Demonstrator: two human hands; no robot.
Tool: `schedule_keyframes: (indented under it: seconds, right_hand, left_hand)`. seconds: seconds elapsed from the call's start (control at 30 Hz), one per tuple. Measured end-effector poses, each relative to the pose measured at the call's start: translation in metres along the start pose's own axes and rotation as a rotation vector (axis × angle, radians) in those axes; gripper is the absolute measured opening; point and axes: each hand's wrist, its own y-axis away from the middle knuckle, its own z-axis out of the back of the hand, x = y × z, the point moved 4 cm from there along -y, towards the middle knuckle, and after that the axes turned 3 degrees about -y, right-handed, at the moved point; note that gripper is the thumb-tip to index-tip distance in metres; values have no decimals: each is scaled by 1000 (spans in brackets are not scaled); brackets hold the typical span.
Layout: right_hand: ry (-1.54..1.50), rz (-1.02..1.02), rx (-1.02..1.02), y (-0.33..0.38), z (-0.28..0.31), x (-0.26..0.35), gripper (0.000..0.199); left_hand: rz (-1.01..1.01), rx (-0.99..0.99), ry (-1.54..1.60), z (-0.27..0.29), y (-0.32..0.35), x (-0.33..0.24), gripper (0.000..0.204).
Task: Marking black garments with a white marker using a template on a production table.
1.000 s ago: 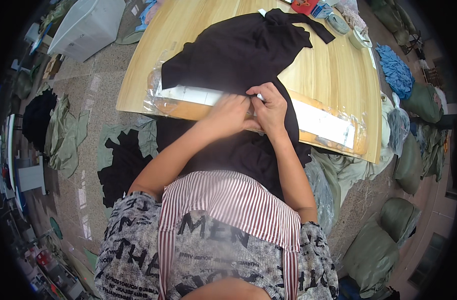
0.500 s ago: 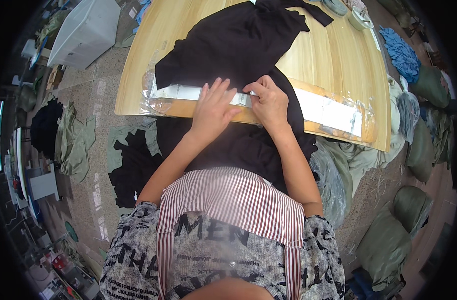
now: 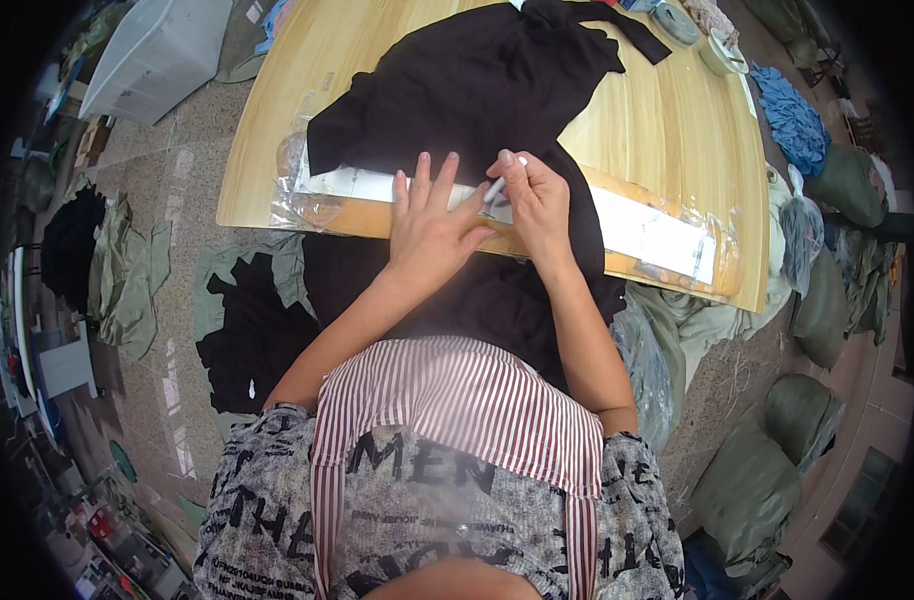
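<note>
Pale wooden boards make up the table (image 3: 667,130), which stands on a speckled stone floor (image 3: 192,170) strewn with clothing. One black garment (image 3: 477,80) is spread across the tabletop and hangs over its near edge toward the person. Under it, along that near edge, lies one clear plastic bag (image 3: 647,225) with a white strip showing through it; the bag sticks out on both sides of the garment. One left hand (image 3: 432,225) lies flat on the bag at the table edge, fingers spread and palm down, pressing it in place and gripping nothing. Just beside it, touching or nearly so, one right hand (image 3: 537,200) has its fingers closed in a pinch around a slim white pen-like object (image 3: 497,187), whose lower end points down at the bag just beside the left fingertips. Both hands sit at the middle of the bag, where the black cloth crosses it. On the floor to the left lie one black piece of clothing (image 3: 252,335) and one green one (image 3: 127,270); several green sacks (image 3: 752,480) are heaped at the right.
</note>
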Motion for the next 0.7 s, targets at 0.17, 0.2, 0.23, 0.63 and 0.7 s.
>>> schedule_keyframes:
  seconds: [0.17,0.2,0.23,0.63,0.7]
  right_hand:
    - [-44,78,-40,4,-12,-9,17]
    - [-25,128,-45,4,-12,-8,16]
    - [-6,179,-50,5,-12,-7,15]
    - [479,271,-167,1,-24,13,16]
    - [265,190,-186,1,-23,17,15]
  left_hand:
    - [2,15,-3,-3,1,1,54]
    - [5,15,0,-3,1,1,54]
    - [6,8,5,-3,1,1,53]
    - [4,-21,58,-1,1,1,49]
    - [-28,-59,54,-1,1,1,51]
